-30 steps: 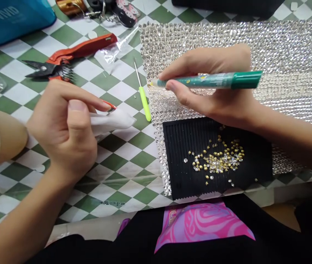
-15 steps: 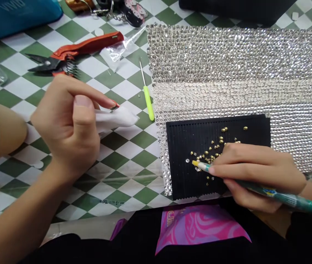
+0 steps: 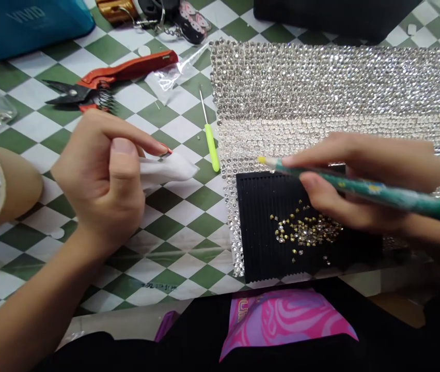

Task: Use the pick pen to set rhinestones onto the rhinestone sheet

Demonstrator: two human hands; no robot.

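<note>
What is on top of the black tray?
Loose gold and clear stones lie on the tray, mostly in one cluster. The right hand and pen hide its upper right part, so anything there cannot be seen.

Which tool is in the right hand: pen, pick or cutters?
The green pen: the right hand grips it, yellow tip at the sparkly sheet. The pick and red-handled cutters lie left of that sheet.

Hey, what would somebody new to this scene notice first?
Probably the glittering sheet of clear stones, filling much of the picture's right side. Next, the green pen in the right hand, its yellow tip over the sheet's left part. Then the black tray near the front edge, with small gold and clear stones scattered on it.
</note>
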